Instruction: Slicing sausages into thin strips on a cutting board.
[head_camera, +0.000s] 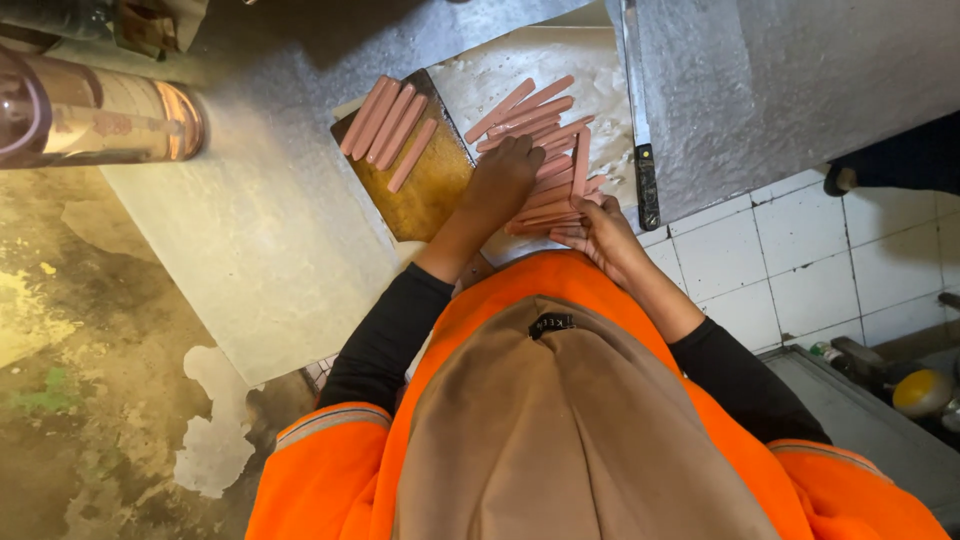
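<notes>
A pile of pink sausage strips lies on a white sheet on the grey counter. My left hand rests on the near part of the pile, fingers bent down over the strips. My right hand grips the ends of several strips at the pile's near right edge. Left of the pile, a brown wooden cutting board carries several more whole-length strips laid side by side.
A long knife with a black handle lies on the counter right of the pile. A clear glass jar lies at the far left. White wall tiles drop below the counter edge on the right, with a metal tray lower down.
</notes>
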